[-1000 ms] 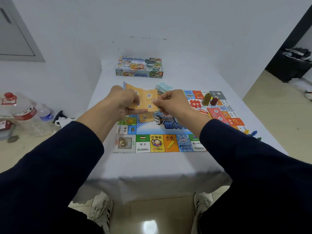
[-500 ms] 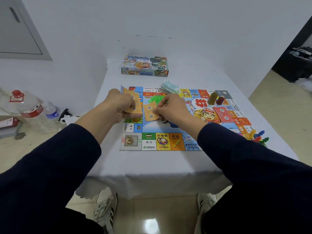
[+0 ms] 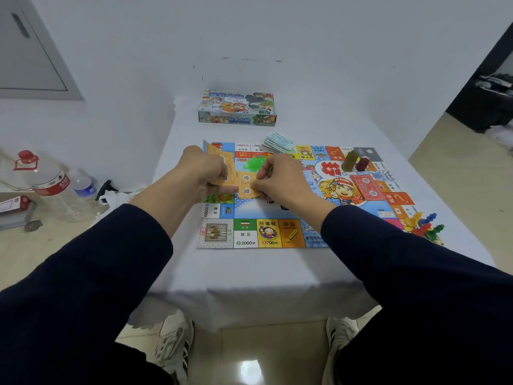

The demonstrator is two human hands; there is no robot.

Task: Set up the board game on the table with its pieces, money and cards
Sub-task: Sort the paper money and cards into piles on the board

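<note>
**Two hands on orange cards over the game board**

One colourful square paper game board [image 3: 277, 232] lies flat on the white-clothed surface [image 3: 249, 273], its near edge set back from the surface's front edge with a bare strip of cloth between. The left hand [image 3: 202, 173] grips a strip of orange paper cards [image 3: 222, 162] over the board's left side, fingers curled round it. The right hand [image 3: 280, 179] pinches a single orange card [image 3: 245, 187] between thumb and fingers, just beside the strip; whether the two pieces are joined cannot be told.

One fanned stack of pale green paper money [image 3: 277, 141] rests on the board's far edge. Two upright blocks stand side by side near the far right corner: one olive-yellow block [image 3: 349, 161] and one dark red block [image 3: 362, 163]. One red card deck [image 3: 367, 187] lies on the board's right half. A cluster of small plastic pawns [image 3: 424, 226] in blue, red, green and yellow sits at the board's right edge; their count is unclear. One closed printed cardboard game box [image 3: 237, 108] sits at the far end, well apart from the board, with bare cloth between.

On the floor to the left stand two clear plastic bottles [image 3: 50, 184].
</note>
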